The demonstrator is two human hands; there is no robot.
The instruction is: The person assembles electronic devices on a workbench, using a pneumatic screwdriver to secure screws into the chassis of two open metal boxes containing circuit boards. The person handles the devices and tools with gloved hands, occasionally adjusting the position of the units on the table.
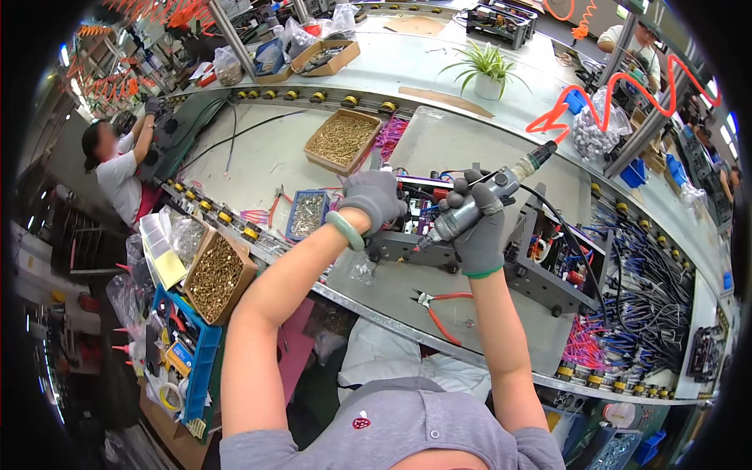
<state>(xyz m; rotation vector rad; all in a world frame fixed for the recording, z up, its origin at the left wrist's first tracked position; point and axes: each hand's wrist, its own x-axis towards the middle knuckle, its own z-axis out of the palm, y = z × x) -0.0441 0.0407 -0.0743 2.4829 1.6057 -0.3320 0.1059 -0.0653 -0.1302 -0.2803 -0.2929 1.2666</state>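
My right hand, in a grey glove, is wrapped around a pneumatic screwdriver. The tool slants down to the left, its bit by the dark metal housing of an open electrical unit. At that unit's left end, my gloved left hand has its fingers curled in; whatever they hold is hidden. Wires and small parts show inside the housing between my hands. A blue tray of small screws sits left of my left hand. Red-handled cutters lie in front of the unit.
A second open unit stands to the right, near bundled cables. Brass-coloured parts fill one box behind and another box at left. An orange coiled hose hangs at right. A co-worker stands far left.
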